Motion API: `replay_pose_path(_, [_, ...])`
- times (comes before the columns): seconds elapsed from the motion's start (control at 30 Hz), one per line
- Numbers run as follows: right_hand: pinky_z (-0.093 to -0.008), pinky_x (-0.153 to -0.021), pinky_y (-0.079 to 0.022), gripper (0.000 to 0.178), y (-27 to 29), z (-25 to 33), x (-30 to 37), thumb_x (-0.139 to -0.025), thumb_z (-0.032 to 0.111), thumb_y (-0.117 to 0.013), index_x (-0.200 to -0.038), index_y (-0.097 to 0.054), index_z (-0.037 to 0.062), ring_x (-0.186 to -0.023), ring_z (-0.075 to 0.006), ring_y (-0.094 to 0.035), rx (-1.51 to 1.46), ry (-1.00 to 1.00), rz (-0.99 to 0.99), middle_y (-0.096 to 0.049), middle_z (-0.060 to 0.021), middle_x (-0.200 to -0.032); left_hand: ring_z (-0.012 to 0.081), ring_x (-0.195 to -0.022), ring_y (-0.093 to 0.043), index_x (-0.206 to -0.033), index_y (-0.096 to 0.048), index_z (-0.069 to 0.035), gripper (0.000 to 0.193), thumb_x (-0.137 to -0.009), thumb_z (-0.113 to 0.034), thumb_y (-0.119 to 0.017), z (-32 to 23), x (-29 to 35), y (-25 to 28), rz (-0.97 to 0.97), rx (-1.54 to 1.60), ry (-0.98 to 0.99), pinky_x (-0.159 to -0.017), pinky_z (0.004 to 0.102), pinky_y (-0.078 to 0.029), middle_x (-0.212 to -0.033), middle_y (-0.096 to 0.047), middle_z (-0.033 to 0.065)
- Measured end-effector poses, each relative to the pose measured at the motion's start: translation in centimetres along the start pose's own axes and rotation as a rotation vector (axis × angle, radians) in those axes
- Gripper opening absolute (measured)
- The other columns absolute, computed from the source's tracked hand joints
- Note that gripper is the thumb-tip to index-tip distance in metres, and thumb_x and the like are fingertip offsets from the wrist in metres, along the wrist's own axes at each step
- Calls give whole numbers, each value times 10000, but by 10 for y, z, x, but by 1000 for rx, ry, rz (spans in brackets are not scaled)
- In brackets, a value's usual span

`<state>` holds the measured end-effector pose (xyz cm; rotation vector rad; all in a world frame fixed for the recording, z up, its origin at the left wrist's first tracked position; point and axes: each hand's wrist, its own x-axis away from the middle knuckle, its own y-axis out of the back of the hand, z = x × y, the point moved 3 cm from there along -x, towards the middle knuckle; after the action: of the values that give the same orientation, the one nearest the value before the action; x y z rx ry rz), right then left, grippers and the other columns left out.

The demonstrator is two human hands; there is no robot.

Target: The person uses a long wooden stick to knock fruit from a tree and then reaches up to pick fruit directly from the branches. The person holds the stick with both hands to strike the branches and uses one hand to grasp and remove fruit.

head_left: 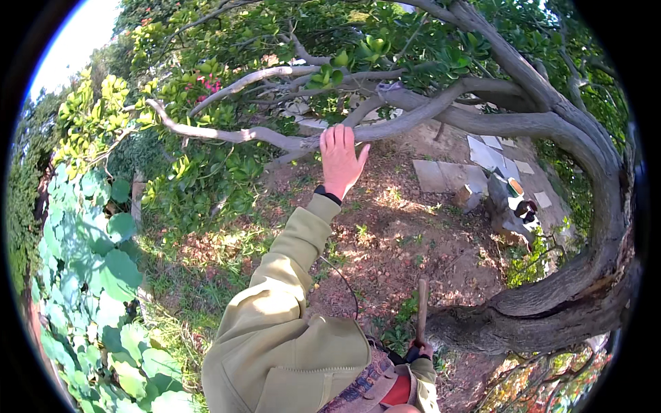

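Observation:
My left hand (341,162) is stretched far forward, laid over a grey tree branch (396,126). Its fingers bend over the branch's top and the thumb sticks out to the right on the near side. Low in the view, close to my body, my right hand (422,350) is closed round a wooden stick (422,310) that points away from me. The stick's lower end is hidden by the hand and clothing, so I cannot tell whether it belongs to a tool.
A thick curved trunk (537,303) bends up the right side, with leafy branches overhead. Large round-leaved plants (120,275) grow at left. On the right, a rock (506,206) carries small objects beside flat paving stones (444,177). Brown soil (406,234) with dry leaves slopes below.

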<state>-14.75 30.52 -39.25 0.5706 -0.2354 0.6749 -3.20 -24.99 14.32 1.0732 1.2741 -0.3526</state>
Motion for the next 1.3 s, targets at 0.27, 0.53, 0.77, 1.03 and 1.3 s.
replay_pose_path(0.27, [-318, -792, -510, 266, 6, -46, -51, -730, 16, -622, -982, -702, -9, -823, -166, -638, -1075, -357, 141, -700, -75, -845, 376, -1174, -405, -1162, -444, 26, 555, -819, -353, -660, -11, -7, 7, -42, 142, 17, -1058, 507, -284, -1187, -457, 203])
replay_pose_path(0.53, [-316, -795, -510, 296, 71, 62, -51, -701, 22, -631, -987, -702, -5, -825, -164, -640, -339, -224, 21, -702, -72, -850, 386, -1208, -383, -1205, -426, 32, 604, -811, -361, -660, -14, -6, 3, -22, 146, 6, -1093, 502, -264, -1223, -436, 207])
replay_pose_path(0.77, [-314, -798, -510, 323, 76, 111, -21, -677, 27, -638, -992, -703, -1, -827, -163, -642, -113, -171, 43, -703, -69, -854, 379, -1219, -381, -1223, -421, 32, 620, -808, -361, -660, -12, -5, 2, -17, 132, 2, -1104, 495, -254, -1231, -435, 206])
replay_pose_path(1.03, [-313, -800, -510, 355, 67, 135, -14, -648, 32, -647, -997, -703, 3, -830, -161, -644, -6, -151, 25, -705, -66, -859, 370, -1210, -391, -1226, -420, 32, 603, -809, -332, -661, -15, -6, 0, -22, 113, -11, -1100, 495, -256, -1217, -441, 202])
replay_pose_path(1.3, [-311, -803, -510, 387, 29, 128, -20, -620, 38, -655, -1002, -704, 7, -832, -160, -647, 77, -161, 18, -706, -63, -863, 372, -1206, -390, -1244, -403, 35, 604, -800, -283, -662, -9, -5, 1, -14, 144, 4, -1092, 499, -255, -1219, -443, 202])
